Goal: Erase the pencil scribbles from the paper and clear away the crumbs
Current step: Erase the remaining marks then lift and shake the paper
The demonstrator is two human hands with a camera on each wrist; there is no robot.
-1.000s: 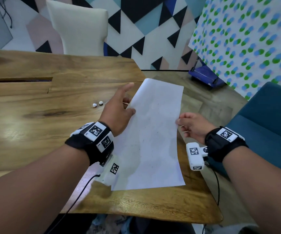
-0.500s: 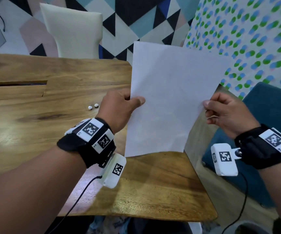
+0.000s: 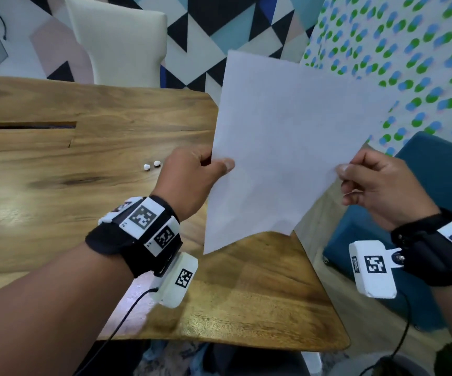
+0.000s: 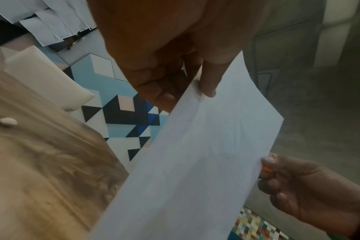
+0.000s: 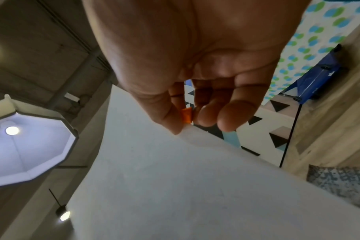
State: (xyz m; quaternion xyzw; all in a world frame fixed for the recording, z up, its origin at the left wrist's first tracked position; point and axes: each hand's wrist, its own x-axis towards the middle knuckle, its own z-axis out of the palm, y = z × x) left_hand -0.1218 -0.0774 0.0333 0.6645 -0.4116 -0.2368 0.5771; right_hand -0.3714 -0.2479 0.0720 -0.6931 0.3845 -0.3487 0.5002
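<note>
I hold one paper [image 3: 287, 147] off the desk [image 3: 56, 213], raised and tilted, its long axis running from the low corner near me up and away toward the wall. My left hand [image 3: 189, 180] pinches the left long edge, thumb on the near face, fingers [image 4: 208, 81] curled behind. My right hand [image 3: 377, 185] pinches the right edge the same way. In both wrist views a small orange thing [image 5: 186, 116] is tucked between the right thumb and fingers; I take it for the eraser but cannot tell for sure.

The relation that matters: the sheet hangs mostly past the desk's right edge, over the floor and the blue seat [image 3: 436, 185], with its lowest corner above the desk's near right part. Judgement: crumbs shaken off now would fall largely off the desk, which suits clearing. Both hands are on the sheet; neither is nearer.

Count:
- paper, 1
- hands on it, 2
- small white bits [image 3: 151, 165] on the desk left of my left hand, 2, side by side, apart from the paper
- orange thing, 1

No scribbles are legible on the near face; faint specks only in the right wrist view. Erasing looks done or nearly so.
</note>
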